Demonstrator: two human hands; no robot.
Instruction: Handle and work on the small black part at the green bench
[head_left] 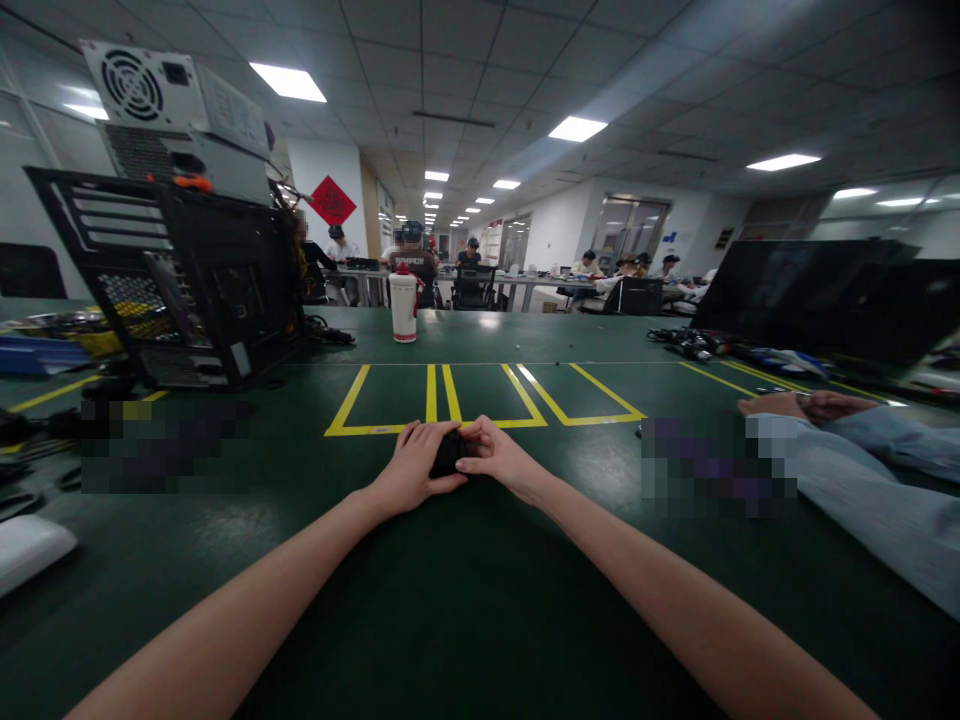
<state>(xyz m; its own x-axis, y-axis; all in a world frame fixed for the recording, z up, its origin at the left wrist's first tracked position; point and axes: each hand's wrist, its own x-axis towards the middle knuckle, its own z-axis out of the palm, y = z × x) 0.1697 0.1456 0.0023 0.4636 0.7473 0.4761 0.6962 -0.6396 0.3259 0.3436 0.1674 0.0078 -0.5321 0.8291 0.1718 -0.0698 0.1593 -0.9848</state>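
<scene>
The small black object (447,456) sits between the left fingers (429,431) and left thumb (448,484), its right side against the right fingers (478,428). They partly cover it; its details are too dark to tell.

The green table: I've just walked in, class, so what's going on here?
A person's left hand and right hand hold a small black object between them, over the green table, on the near side of the yellow tape outlines. A white cup stands beyond the tape. A black computer case is off to the left; another person's sleeve shows at right.
</scene>
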